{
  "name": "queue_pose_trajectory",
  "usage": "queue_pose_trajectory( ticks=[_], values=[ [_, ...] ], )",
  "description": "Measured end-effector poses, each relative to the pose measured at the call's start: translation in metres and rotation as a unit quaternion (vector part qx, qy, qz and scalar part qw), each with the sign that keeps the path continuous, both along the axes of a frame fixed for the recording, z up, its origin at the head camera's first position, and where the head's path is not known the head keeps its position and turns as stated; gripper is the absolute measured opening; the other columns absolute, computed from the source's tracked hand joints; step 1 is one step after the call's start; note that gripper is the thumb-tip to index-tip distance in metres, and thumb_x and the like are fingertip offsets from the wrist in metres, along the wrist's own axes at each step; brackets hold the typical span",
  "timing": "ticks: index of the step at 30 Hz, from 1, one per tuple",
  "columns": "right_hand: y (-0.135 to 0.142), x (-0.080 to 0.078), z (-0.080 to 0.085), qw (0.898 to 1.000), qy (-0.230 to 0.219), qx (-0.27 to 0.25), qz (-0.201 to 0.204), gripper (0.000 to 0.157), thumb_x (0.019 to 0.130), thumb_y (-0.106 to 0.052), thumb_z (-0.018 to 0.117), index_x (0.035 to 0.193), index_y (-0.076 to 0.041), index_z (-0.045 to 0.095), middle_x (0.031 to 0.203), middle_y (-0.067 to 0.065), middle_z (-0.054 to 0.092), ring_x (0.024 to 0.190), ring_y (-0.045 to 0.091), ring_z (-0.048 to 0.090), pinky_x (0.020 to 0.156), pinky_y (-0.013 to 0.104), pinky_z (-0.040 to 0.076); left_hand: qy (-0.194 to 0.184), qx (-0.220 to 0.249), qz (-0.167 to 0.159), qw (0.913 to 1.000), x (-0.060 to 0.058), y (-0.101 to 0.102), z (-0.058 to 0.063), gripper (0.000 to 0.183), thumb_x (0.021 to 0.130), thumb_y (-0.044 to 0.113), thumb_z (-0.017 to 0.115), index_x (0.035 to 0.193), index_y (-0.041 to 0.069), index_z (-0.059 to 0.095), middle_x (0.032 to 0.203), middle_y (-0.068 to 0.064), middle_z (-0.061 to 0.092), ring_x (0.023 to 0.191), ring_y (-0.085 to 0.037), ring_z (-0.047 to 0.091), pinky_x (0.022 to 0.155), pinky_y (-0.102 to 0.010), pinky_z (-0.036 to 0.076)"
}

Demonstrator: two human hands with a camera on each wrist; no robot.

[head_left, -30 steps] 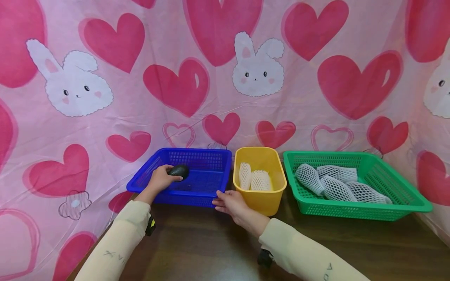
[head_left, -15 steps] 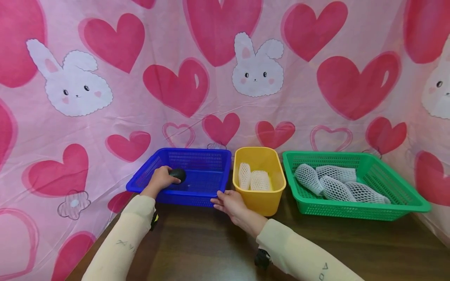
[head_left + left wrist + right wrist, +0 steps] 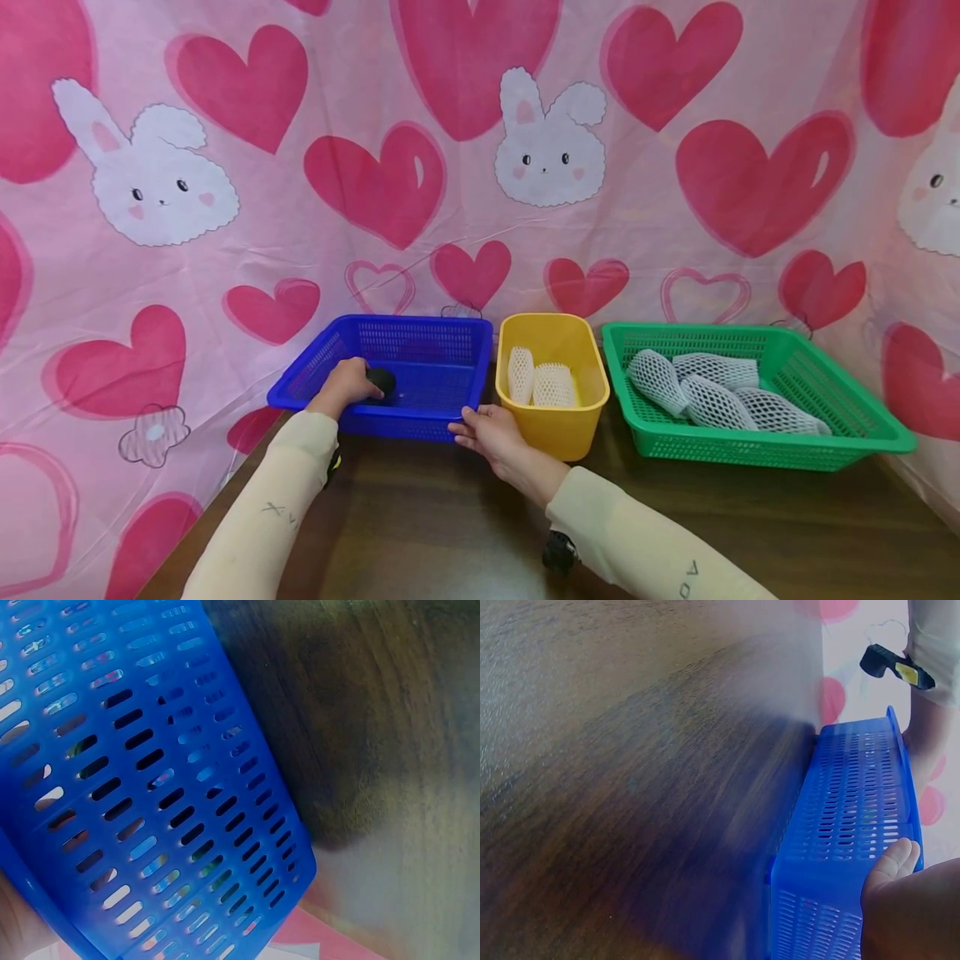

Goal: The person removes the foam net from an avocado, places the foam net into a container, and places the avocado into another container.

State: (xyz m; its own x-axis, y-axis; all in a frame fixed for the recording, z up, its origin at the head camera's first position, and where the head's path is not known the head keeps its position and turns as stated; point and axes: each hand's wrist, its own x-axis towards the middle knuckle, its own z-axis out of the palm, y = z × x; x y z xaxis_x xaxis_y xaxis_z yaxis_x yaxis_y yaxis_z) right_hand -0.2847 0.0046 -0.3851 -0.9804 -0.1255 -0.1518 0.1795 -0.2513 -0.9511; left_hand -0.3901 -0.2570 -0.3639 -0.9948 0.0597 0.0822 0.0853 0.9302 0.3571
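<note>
A dark, smooth, egg-shaped fruit that looks like an avocado [image 3: 384,382] is inside the blue plastic basket [image 3: 420,414] at its left side. My left hand [image 3: 347,385] reaches over the front rim and holds the avocado, covering part of it. At the basket's front right corner, my right hand [image 3: 495,435] grips the rim, thumb on top and fingers below. In the right wrist view, the right hand [image 3: 900,896] shows at that corner of the slotted basket [image 3: 847,787]. The left wrist view mostly shows the basket's wall [image 3: 172,780], which hides the avocado.
Right of the blue basket stands a yellow bin [image 3: 555,433] with white foam net sleeves [image 3: 555,386] inside. Further right, a green basket [image 3: 750,450] holds several white net-covered pieces [image 3: 718,402]. All stand on a dark wooden table [image 3: 420,525] before a pink heart-patterned cloth [image 3: 465,217].
My left hand has moved slightly right and lower into the blue basket with the avocado, which tilts and shows less now. The right hand stays at the rim.
</note>
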Motion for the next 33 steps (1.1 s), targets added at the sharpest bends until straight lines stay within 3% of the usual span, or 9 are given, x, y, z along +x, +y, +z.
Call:
queue_pose_trajectory(
  ticks=[7,14,27,33],
  values=[
    [-0.0005,-0.0004,-0.0014,1.000,-0.001,0.007,-0.003,0.023,0.100,-0.005,0.052,0.115,0.012,0.049,0.096,0.017,0.067,0.079,0.017,0.069,0.077,0.033,0.056,-0.012,-0.040,-0.027,0.9988,0.0011,0.0013,0.0007,0.039,0.069,0.018,0.086,0.088,-0.007,0.064,0.086,-0.021,0.065,0.080,-0.034,0.060,0.077,-0.049,0.048],
    [-0.0008,-0.0015,-0.0019,1.000,-0.001,0.004,-0.004,0.020,0.100,-0.004,0.052,0.113,0.011,0.049,0.093,0.016,0.066,0.076,0.016,0.068,0.075,0.031,0.056,-0.027,-0.049,-0.041,0.9976,0.0006,0.0003,0.0056,0.042,0.067,0.021,0.087,0.087,-0.006,0.061,0.085,-0.021,0.064,0.079,-0.033,0.060,0.074,-0.047,0.049],
    [0.0004,0.0005,0.0002,1.000,-0.002,0.010,0.000,0.023,0.100,-0.005,0.052,0.115,0.012,0.048,0.095,0.018,0.067,0.077,0.017,0.068,0.074,0.032,0.056,-0.031,-0.065,-0.048,0.9963,0.0032,0.0050,0.0034,0.053,0.070,0.015,0.083,0.110,-0.011,0.059,0.104,-0.027,0.063,0.096,-0.040,0.060,0.086,-0.051,0.047],
    [0.0001,-0.0002,-0.0012,1.000,0.003,0.009,0.000,0.022,0.100,-0.005,0.051,0.115,0.012,0.048,0.094,0.017,0.066,0.075,0.015,0.067,0.073,0.030,0.056,-0.043,-0.070,-0.050,0.9954,0.0024,0.0050,0.0037,0.050,0.072,0.014,0.082,0.109,-0.010,0.058,0.102,-0.026,0.063,0.093,-0.038,0.060,0.083,-0.052,0.048]
  ],
)
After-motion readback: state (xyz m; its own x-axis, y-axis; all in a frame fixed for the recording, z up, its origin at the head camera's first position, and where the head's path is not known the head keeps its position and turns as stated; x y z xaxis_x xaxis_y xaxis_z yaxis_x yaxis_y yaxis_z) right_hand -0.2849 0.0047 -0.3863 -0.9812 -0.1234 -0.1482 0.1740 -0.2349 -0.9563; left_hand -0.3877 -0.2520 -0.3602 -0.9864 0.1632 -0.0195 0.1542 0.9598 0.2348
